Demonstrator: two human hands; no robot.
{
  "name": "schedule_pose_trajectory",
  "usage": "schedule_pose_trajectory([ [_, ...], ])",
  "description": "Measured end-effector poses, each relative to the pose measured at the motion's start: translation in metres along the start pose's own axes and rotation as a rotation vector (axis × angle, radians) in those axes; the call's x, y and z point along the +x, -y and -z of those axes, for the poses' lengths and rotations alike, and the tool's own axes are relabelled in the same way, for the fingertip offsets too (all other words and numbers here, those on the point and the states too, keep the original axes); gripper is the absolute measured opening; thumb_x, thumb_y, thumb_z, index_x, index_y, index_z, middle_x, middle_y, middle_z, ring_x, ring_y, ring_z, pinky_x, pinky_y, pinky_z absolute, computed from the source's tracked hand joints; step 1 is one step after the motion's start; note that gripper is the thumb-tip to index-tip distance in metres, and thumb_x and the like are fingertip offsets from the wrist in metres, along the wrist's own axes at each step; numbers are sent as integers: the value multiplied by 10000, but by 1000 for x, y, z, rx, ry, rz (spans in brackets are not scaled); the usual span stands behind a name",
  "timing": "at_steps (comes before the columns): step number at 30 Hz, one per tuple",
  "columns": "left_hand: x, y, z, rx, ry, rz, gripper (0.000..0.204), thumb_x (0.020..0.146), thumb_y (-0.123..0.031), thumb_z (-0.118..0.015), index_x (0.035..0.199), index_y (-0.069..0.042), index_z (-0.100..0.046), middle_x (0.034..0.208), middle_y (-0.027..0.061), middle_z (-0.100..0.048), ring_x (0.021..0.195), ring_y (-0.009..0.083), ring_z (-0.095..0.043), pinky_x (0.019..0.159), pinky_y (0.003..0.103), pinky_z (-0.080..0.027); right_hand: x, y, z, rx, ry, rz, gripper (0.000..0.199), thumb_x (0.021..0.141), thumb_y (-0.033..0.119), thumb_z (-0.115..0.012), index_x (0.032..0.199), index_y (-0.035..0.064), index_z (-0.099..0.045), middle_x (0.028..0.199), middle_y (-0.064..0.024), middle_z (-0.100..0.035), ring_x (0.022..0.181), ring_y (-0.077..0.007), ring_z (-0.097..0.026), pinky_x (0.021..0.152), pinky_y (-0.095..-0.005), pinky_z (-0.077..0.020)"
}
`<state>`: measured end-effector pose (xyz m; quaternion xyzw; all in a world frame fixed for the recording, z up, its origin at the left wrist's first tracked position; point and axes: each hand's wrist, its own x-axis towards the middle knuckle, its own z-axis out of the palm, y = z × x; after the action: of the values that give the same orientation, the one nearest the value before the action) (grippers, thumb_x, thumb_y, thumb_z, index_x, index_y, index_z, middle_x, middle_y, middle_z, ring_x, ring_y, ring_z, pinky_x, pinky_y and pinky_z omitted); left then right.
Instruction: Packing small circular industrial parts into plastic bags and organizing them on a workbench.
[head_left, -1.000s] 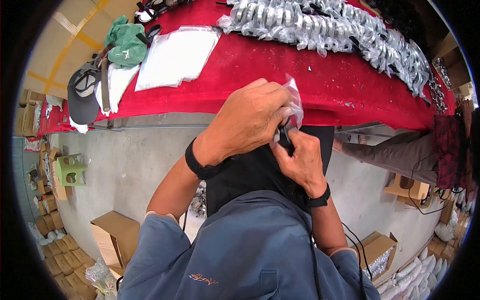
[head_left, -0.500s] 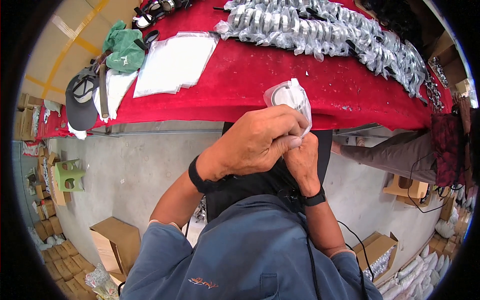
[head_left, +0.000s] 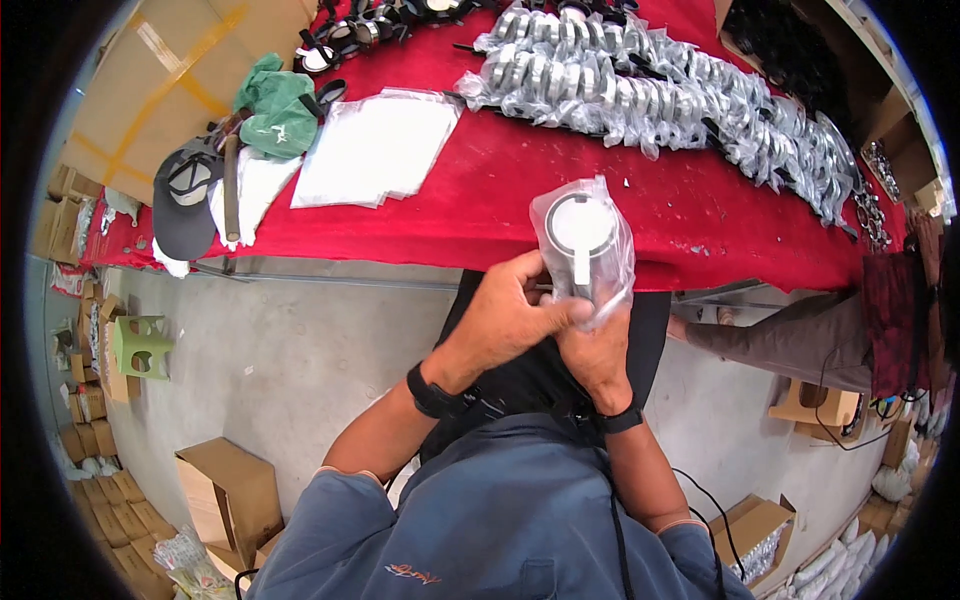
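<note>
A clear plastic bag (head_left: 618,250) holds a round thing with a white face, a dark rim and a white tab (head_left: 581,225). It is raised in front of the table's near edge. My right hand (head_left: 598,355) grips the bag's lower end from below, its fingers partly hidden. Beside it my left hand (head_left: 508,315) is closed, with the thumb pressed on the bag's lower left edge and the fingers curled behind. Black bands circle both wrists.
On the red-covered table (head_left: 500,215) lie long rows of bagged round things (head_left: 600,95), a stack of flat clear bags (head_left: 375,150), a green cloth (head_left: 275,105) and a grey cap (head_left: 184,200). Another person's leg (head_left: 780,340) is at the right. A green stool (head_left: 141,347) stands left.
The bag has turned, so the round white face now shows fully. My left hand has shifted lower left, off the bag's front. The view has shifted slightly.
</note>
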<state>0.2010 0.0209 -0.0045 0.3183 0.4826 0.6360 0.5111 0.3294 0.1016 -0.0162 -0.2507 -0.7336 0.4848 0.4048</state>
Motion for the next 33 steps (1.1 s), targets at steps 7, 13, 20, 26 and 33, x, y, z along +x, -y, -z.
schedule_pose_trajectory([
  [7,-5,-4,8,287,-76,-111,531,922,-102,-843,1379,28,-604,1298,90,-692,1186,151,-665,1022,335,-561,9,6,-8,120,197,-85,373,848,7,-693,1220,-24,-678,958,-125,-733,889,-208,-704,785,-363,-573],
  [13,21,-38,30,236,-306,-316,390,978,-44,-748,1339,31,-620,1258,108,-731,1157,184,-697,1000,352,-568,38,17,-10,-2,249,-189,454,872,56,-780,1299,-26,-649,1110,-189,-731,960,-251,-747,824,-371,-601],
  [20,164,-145,151,1269,-486,-669,223,894,-72,-682,1081,6,-588,929,311,-687,915,549,-652,759,549,-522,104,-37,29,-351,-109,140,164,876,6,-749,1038,-5,-722,953,-161,-729,851,-320,-738,745,-405,-579],
  [26,320,-154,230,1717,-263,-523,278,854,4,-624,1129,32,-594,993,323,-710,991,530,-685,861,573,-547,111,-80,28,-466,-124,189,133,842,-30,-724,956,15,-672,900,-155,-697,822,-361,-708,744,-429,-573],
  [33,381,-128,270,1686,2,-223,384,763,54,-570,1139,21,-642,1033,271,-738,1024,487,-698,897,486,-546,117,-77,22,-483,-147,161,152,817,-42,-716,942,31,-672,897,-140,-698,804,-336,-705,724,-421,-573],
])
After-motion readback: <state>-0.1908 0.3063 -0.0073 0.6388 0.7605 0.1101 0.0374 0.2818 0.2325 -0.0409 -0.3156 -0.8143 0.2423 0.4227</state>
